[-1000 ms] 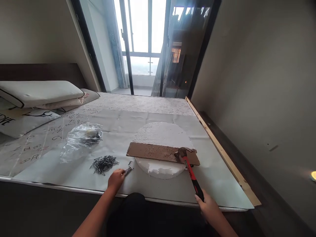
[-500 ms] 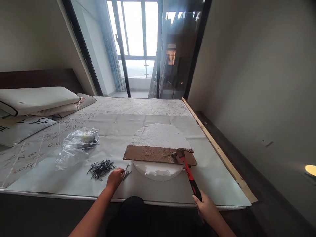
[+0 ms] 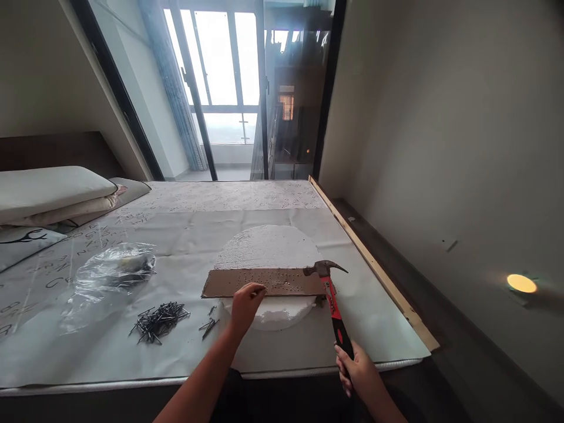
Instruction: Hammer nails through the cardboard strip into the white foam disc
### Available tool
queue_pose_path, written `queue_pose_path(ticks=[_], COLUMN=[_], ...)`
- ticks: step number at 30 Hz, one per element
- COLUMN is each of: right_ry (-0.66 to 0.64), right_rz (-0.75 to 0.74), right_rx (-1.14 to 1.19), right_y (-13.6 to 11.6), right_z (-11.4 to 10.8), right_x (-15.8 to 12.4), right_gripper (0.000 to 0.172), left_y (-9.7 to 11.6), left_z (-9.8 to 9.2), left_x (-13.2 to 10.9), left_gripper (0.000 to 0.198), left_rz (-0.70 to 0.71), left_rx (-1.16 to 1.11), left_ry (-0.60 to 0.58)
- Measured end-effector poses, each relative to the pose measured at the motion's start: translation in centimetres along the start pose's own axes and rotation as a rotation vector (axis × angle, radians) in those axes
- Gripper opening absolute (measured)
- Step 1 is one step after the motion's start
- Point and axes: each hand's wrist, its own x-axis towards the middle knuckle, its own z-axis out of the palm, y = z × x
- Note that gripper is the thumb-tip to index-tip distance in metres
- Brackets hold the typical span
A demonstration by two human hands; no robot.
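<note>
The left hand (image 3: 247, 302) reaches over the near rim of the foam disc (image 3: 264, 249) to the cardboard strip (image 3: 282, 282); its fingers (image 3: 258, 289) are bunched in a pinch, tips on the strip's near edge just left of the middle; whether a nail sits between them cannot be told. The right hand (image 3: 359, 373) hangs off the near edge of the bed (image 3: 374, 346), clenched around the black end of the hammer (image 3: 331, 301); the red shaft slants up and left from the fist, and the steel head is at the strip's right end, claw pointing right; whether the head rests on the strip or hovers just above it cannot be told. The strip lies flat across the near part of the disc, dotted with rows of small holes or nail heads, its 2 ends overhanging the foam; the disc lies on the pale sheet covering the bed. A few loose nails (image 3: 208, 325) lie just left of the left wrist; a bigger pile (image 3: 156, 320) lies further left; beyond it sits a crumpled clear bag (image 3: 110, 273) with something dark inside. Pillows (image 3: 48, 191) are stacked at the far left; a wooden batten (image 3: 374, 267) runs along the bed's right side; a round lamp (image 3: 521, 283) glows by the right wall.
</note>
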Motion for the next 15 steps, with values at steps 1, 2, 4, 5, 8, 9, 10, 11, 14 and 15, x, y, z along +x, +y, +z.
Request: queue_pose_path(ticks=[1, 2, 4, 5, 8, 9, 10, 11, 14, 15], right_ry=[0.015, 0.028, 0.036, 0.032, 0.009, 0.005, 0.004, 0.003, -0.005, -0.014], right_rz=[-0.016, -0.030, -0.046, -0.045, -0.030, -0.027, -0.023, -0.018, -0.005, -0.006], right_rx=[0.025, 0.042, 0.056, 0.055, 0.040, 0.029, 0.017, 0.004, -0.014, -0.016], right_y=[-0.2, -0.3, -0.5, -0.6, -0.7, -0.7, -0.8, -0.8, -1.0, -1.1], right_z=[0.0, 0.0, 0.0, 0.0, 0.0, -0.1, -0.1, -0.1, -0.2, -0.2], right_x=[0.1, 0.3, 0.4, 0.5, 0.4, 0.4, 0.3, 0.2, 0.0, -0.1], right_gripper=[0.039, 0.041, 0.042, 0.043, 0.042, 0.042, 0.042, 0.042, 0.042, 0.042], left_y=[0.6, 1.0, 1.5, 1.6, 1.2, 1.0, 0.7, 0.5, 0.0, -0.1], left_z=[1.3, 2.6, 4.9, 5.9, 8.2, 8.7, 9.1, 9.4, 9.8, 9.8], left_x=[0.9, 1.7, 3.0, 3.5, 4.4, 4.6, 4.6, 4.6, 4.6, 4.6], left_gripper=[0.015, 0.014, 0.013, 0.013, 0.012, 0.012, 0.011, 0.011, 0.011, 0.012], left_rz=[0.027, 0.045, 0.060, 0.059, 0.065, 0.069, 0.075, 0.081, 0.098, 0.104], left_rx=[0.002, 0.009, 0.025, 0.029, 0.044, 0.057, 0.072, 0.087, 0.109, 0.108], left_ry=[-0.006, -0.013, -0.021, -0.024, -0.041, -0.045, -0.050, -0.053, -0.051, -0.051])
